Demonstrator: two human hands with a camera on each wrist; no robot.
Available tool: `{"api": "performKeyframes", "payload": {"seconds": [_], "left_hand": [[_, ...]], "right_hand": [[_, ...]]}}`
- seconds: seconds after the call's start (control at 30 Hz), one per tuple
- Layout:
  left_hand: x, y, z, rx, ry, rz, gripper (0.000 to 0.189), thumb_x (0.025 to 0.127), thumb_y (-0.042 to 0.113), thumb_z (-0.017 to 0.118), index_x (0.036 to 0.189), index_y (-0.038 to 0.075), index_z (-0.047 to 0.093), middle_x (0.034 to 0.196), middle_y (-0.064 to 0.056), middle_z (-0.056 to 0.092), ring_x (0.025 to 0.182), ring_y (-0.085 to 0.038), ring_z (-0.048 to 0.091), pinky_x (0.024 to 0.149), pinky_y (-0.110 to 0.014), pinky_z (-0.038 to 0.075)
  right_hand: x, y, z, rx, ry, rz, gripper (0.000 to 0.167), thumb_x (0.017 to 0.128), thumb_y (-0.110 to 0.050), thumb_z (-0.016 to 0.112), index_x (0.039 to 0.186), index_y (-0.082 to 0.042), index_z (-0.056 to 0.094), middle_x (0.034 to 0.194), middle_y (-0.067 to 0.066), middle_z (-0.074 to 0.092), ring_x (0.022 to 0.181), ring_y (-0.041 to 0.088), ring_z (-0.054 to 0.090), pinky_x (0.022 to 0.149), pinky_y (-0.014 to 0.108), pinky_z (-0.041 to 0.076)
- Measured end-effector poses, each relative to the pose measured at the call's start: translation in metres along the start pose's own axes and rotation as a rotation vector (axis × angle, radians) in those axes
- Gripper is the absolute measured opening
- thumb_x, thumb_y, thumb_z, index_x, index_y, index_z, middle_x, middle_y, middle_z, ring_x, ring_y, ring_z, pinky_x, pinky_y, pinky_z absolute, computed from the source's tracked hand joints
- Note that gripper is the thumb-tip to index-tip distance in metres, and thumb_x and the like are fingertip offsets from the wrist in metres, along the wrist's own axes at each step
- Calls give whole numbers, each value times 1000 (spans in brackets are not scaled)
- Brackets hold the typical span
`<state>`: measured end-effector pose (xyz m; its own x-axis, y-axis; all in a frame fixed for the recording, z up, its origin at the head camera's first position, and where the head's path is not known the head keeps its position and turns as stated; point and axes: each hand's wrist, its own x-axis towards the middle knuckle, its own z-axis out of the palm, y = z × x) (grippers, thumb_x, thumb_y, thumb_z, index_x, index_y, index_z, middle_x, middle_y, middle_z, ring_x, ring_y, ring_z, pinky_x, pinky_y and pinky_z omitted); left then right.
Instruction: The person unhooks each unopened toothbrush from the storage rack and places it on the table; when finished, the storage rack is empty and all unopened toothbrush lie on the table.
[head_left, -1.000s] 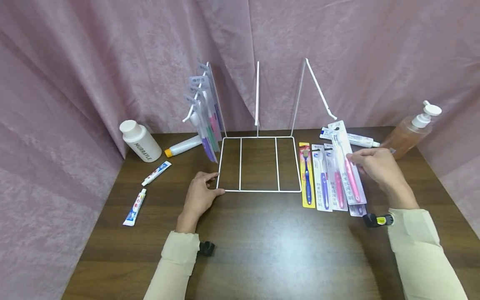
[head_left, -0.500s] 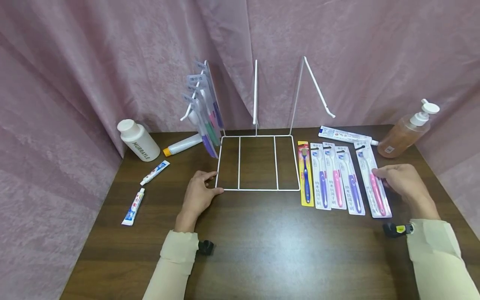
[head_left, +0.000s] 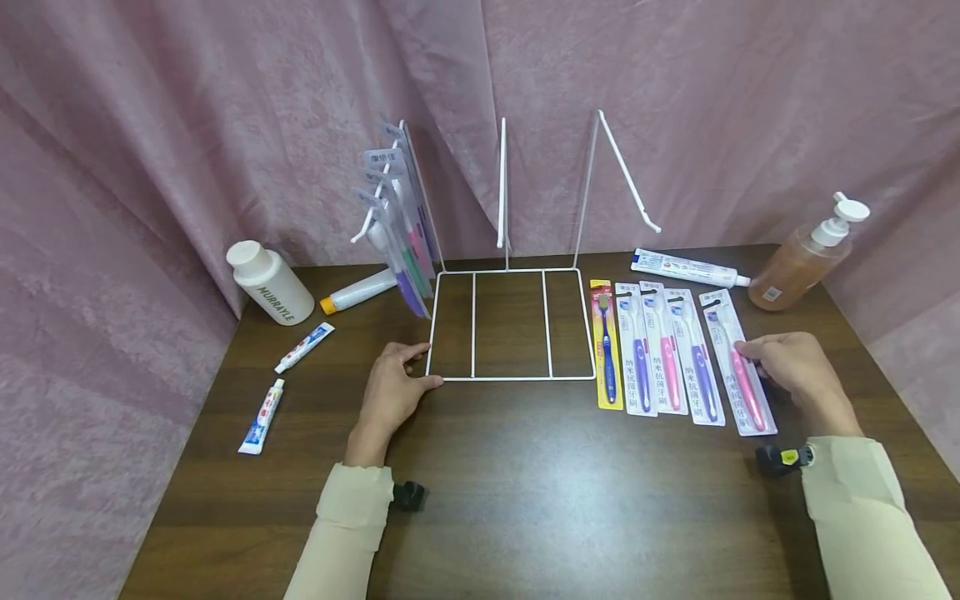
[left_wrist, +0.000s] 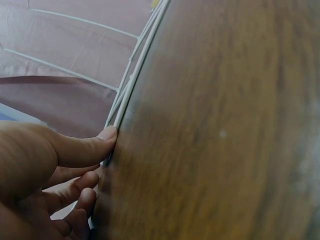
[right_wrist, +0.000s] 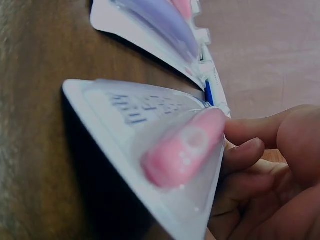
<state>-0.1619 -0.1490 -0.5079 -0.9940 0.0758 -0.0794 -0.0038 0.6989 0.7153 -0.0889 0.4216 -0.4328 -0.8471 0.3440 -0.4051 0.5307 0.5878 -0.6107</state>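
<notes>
My left hand [head_left: 393,390] holds the front left corner of a white wire display rack [head_left: 517,379], thumb on the front wire [left_wrist: 123,107] and index finger at the side wire. My right hand [head_left: 797,367] pinches the right edge of a packaged pink toothbrush [head_left: 744,385] at the right end of a row. In the right wrist view this pack [right_wrist: 125,112] is tilted, with a dark shadow under its near edge. To its left lie packaged toothbrushes: a purple one [head_left: 703,382], a pink one [head_left: 669,371], another purple one [head_left: 641,371] and a blue one on a yellow card [head_left: 609,367].
Several packaged toothbrushes [head_left: 408,242] hang from the rack's left hook. Its middle hook [head_left: 502,183] and right hook [head_left: 628,171] stand bare. Toothpaste tubes [head_left: 258,417] and a white bottle [head_left: 272,283] are at left. At back right are a toothpaste tube [head_left: 686,267] and a pump bottle [head_left: 798,267].
My right hand has carried the pink toothbrush pack rightward from above the row to its right end, uncovering a purple toothbrush pack. My left hand keeps its hold on the rack.
</notes>
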Motion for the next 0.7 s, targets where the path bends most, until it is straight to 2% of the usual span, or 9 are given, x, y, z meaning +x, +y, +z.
{"api": "performKeyframes", "payload": {"seconds": [0.07,0.13,0.23,0.33,0.47,0.53,0.7], "left_hand": [[0,0,1,1,4,-3,62,94,23,97,152,17,75,145,-11,68,120,-30,65,100,-46,57],[0,0,1,2,7,-2,62,94,23,97,152,18,76,145,-11,68,120,-30,65,99,-45,57],[-2,3,-1,-9,6,-8,62,94,24,97,152,18,76,144,-12,68,120,-30,65,98,-44,56],[-5,8,-3,-16,4,-8,62,94,23,97,152,17,76,145,-13,68,119,-30,64,96,-43,56],[-12,21,-9,-29,4,-23,62,94,18,96,152,12,75,145,-16,67,119,-33,63,96,-45,55],[-17,30,-13,-40,-6,-35,61,95,15,94,152,10,74,145,-19,66,120,-36,63,98,-48,54],[-8,12,-5,-6,3,-6,61,95,21,96,152,14,75,144,-15,68,118,-31,64,95,-43,55]], "right_hand": [[0,0,1,13,8,4,46,116,-38,60,91,-5,79,73,-6,57,73,15,53,67,36,43],[-1,1,3,29,13,9,44,115,-36,62,82,-12,76,69,-9,57,67,11,54,64,34,45],[-3,1,5,43,25,18,42,114,-34,65,78,-15,73,66,-11,59,63,6,55,61,30,48],[-5,2,7,62,49,36,37,113,-35,67,93,-6,78,66,-14,63,61,1,59,60,25,51],[-7,2,11,83,82,63,46,112,-37,69,121,8,76,65,-16,66,61,-1,64,59,23,53],[-8,1,12,79,95,75,49,112,-38,69,125,9,75,64,-16,67,60,-1,65,59,24,53],[-9,0,12,67,107,107,48,111,-40,69,121,6,76,62,-15,67,59,0,65,58,25,52]]}}
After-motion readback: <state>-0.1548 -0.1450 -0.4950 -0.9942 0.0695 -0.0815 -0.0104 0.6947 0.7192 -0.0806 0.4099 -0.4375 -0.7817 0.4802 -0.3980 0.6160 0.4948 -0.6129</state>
